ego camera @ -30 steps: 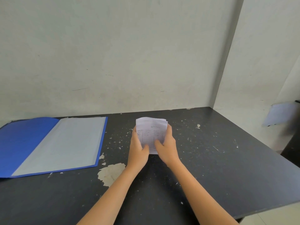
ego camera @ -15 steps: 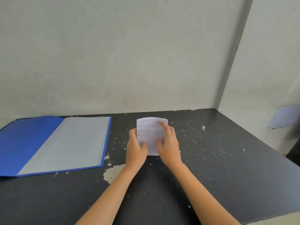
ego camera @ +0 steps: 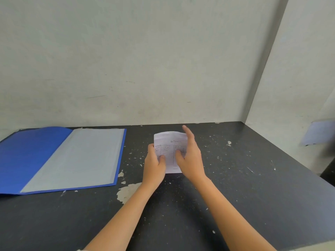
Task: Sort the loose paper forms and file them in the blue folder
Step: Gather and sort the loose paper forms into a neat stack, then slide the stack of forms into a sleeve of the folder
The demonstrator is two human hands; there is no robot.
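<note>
The right hand [ego camera: 190, 156] has let go, fingers now spread wide, while the left hand [ego camera: 154, 164] grips the small white printed paper forms [ego camera: 169, 151] (squaring them, probably); the open blue plastic folder [ego camera: 59, 158] waits at nine o'clock.

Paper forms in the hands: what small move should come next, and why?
Probably close the right hand back onto the paper forms and square them. The left hand alone pinches the stack's left edge, the right hand's fingers are spread open beside it, and the top edge looks uneven. The blue folder lies open to the left.
</note>
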